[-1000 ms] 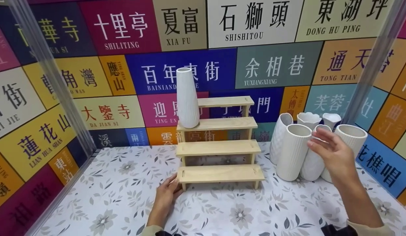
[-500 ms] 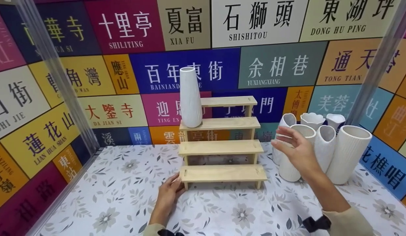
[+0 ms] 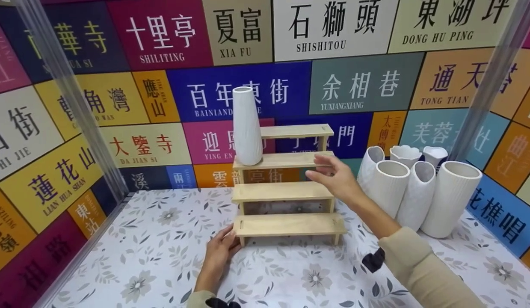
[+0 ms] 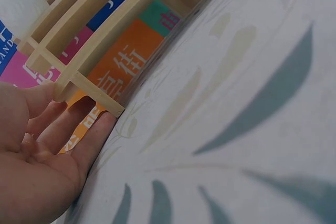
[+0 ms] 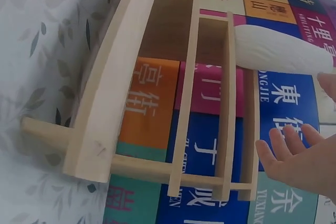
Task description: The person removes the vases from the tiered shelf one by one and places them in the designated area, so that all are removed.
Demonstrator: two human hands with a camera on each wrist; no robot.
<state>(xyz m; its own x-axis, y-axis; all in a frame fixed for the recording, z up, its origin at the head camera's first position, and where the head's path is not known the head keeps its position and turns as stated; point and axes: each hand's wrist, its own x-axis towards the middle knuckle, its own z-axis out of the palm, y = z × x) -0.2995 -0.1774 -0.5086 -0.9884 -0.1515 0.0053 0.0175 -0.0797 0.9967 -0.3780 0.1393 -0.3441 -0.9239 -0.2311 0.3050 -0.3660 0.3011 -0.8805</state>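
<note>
A light wooden four-step display stand (image 3: 286, 191) stands on the table, with a tall white vase (image 3: 247, 128) upright at the left end of its second-highest step. My left hand (image 3: 220, 252) holds the stand's front left corner. In the left wrist view, the thumb is at the bottom step's end and the fingers (image 4: 97, 132) reach by the front leg. My right hand (image 3: 333, 175) holds nothing, its fingers parted and slightly bent, in front of the right part of the upper steps. From the right wrist view, the same vase (image 5: 281, 51) lies beyond these fingers (image 5: 281, 142).
Several white vases cluster right of the stand, among them a ribbed one (image 3: 455, 199) and a slant-mouthed one (image 3: 418, 194). Behind is a wall (image 3: 359, 85) of coloured name panels. A floral cloth (image 3: 162, 252) covers the table; clear posts (image 3: 83, 111) rise at its back corners.
My right hand has moved left, from over the cluster of vases to in front of the stand's right side. My left hand stays at the stand's corner.
</note>
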